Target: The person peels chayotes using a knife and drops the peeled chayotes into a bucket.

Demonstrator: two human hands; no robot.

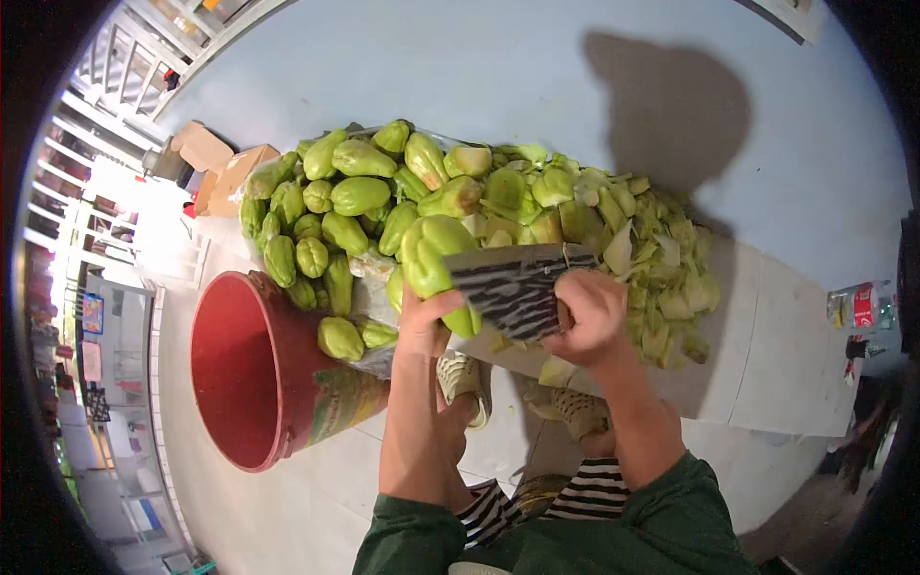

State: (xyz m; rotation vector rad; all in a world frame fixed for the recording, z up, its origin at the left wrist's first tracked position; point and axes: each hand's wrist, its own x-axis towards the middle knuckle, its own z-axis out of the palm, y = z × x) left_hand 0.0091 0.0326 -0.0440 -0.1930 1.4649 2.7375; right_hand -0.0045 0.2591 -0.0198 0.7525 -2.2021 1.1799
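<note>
A large green chayote (429,251) is held up in my left hand (422,321), fingers wrapped round its lower side. My right hand (589,314) is closed on the handle of a broad cleaver (508,287), its wide blade covered in dark and pale streaks. The blade's left edge overlaps the chayote in this view. Behind my hands lies a heap of whole chayotes (360,195) on the left. Cut pale-green pieces (676,287) spread to the right of it, on a sheet over the floor.
A red bucket (283,364) stands left of my left arm. An open cardboard box (235,182) sits behind the heap, near a white railing (144,57). Far right is a plastic bottle (861,309) with a red label. My shoes (465,383) are below my hands, and a pale wall rises behind.
</note>
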